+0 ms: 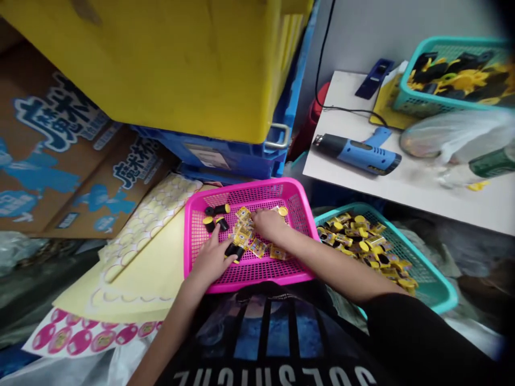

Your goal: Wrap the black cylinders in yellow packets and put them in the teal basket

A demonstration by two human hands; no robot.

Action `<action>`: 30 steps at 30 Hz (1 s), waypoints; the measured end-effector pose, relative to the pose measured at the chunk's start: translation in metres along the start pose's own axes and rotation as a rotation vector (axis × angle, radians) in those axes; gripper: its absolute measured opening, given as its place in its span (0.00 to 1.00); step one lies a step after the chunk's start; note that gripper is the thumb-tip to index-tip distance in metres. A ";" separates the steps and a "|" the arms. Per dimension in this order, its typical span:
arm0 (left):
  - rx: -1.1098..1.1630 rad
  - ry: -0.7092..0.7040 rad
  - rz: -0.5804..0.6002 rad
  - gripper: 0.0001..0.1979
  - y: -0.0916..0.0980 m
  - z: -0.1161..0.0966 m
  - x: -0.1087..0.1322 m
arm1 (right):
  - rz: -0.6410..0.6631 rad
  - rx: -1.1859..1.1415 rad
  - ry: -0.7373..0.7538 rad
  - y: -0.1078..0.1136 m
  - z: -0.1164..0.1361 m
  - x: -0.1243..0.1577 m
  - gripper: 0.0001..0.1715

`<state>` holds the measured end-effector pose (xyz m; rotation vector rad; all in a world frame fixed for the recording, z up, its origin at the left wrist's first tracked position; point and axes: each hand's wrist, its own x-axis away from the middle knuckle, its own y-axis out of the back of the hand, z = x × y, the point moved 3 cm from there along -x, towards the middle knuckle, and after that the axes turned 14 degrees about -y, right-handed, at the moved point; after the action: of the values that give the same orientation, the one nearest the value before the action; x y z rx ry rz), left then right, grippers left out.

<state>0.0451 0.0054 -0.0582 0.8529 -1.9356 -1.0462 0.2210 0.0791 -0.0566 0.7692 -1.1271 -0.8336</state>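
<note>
- Counting first, left to right: two hands, both mine, so to speak, and nobody else's in shot. Four black cylinders (pixel 222 223) with yellow ends sit in the pink basket, and there's a loose pile of yellow foil packets (pixel 245 230), too jumbled to count.
- Left hand (pixel 211 260): half open, fingers spread inside the pink basket, thumb right by one cylinder. Doesn't look like it's gripping anything.
- Right hand (pixel 269 225): curled down on top of the packets. Can't tell if it has hold of any.
- Three baskets: the pink plastic basket (pixel 241 190) is the landmark, with both hands in it. Right of it, a teal basket (pixel 426 279) is heaped with more yellow-and-black pieces. Up past that, a second teal basket (pixel 442 43) on a white shelf (pixel 341 171) holds black and yellow parts.
- Left of the pink basket: cardboard boxes (pixel 60 150) and sheets of pink stickers (pixel 84 335).
- Behind it: a yellow bin (pixel 140 64) on a blue crate (pixel 217 155).
- On the shelf, up and right of it: a blue heat gun (pixel 358 153), a plastic bag (pixel 454 136) and a green bottle (pixel 493 163).
</note>
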 end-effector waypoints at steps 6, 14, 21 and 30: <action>0.170 -0.014 -0.067 0.19 0.009 0.016 -0.005 | -0.016 -0.046 -0.043 -0.008 -0.012 -0.014 0.10; 0.782 -0.071 -0.502 0.18 0.050 0.004 -0.034 | 0.030 -0.150 0.125 0.042 -0.003 0.005 0.04; 1.347 -0.003 -0.755 0.20 0.053 -0.002 -0.034 | 0.132 -1.040 0.204 0.043 0.018 0.015 0.19; 1.567 0.106 -0.722 0.30 0.054 0.021 -0.020 | 0.088 -1.134 0.129 0.026 0.047 -0.002 0.23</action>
<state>0.0261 0.0531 -0.0242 2.4471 -2.1532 0.5011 0.1797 0.0883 -0.0237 -0.1749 -0.4180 -1.1410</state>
